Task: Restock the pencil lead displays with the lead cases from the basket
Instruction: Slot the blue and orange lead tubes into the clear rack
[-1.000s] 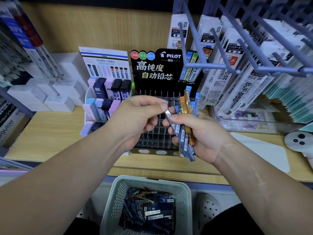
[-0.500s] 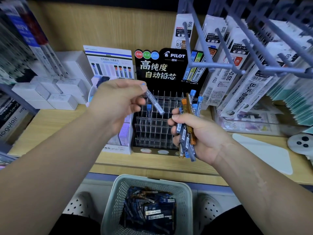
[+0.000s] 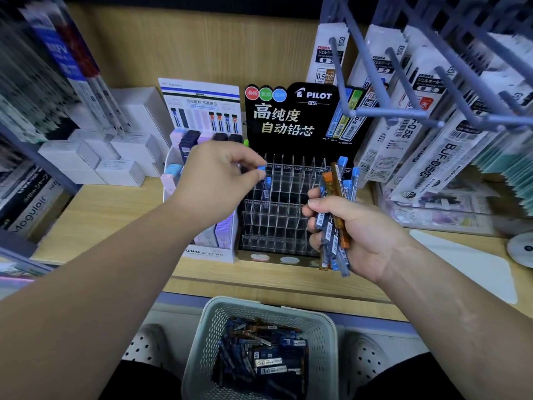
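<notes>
Now left hand [image 3: 219, 174] pinches a blue-capped lead case [image 3: 262, 169] at the clear rack [image 3: 288, 199]; right hand [image 3: 367, 236] grips a case bundle [image 3: 334, 183].

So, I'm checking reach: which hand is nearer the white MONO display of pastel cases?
Left. The left hand overlaps the white MONO display in view, pinching a blue-capped lead case. The right hand sits farther right, before the Pilot rack, gripping a bundle of cases.

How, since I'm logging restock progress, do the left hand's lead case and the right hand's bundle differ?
The left hand pinches one blue-capped lead case at the Pilot display's upper-left slots. The right hand grips a bundle of several, blue and orange, none slotted. Both are slim capped cases.
</notes>
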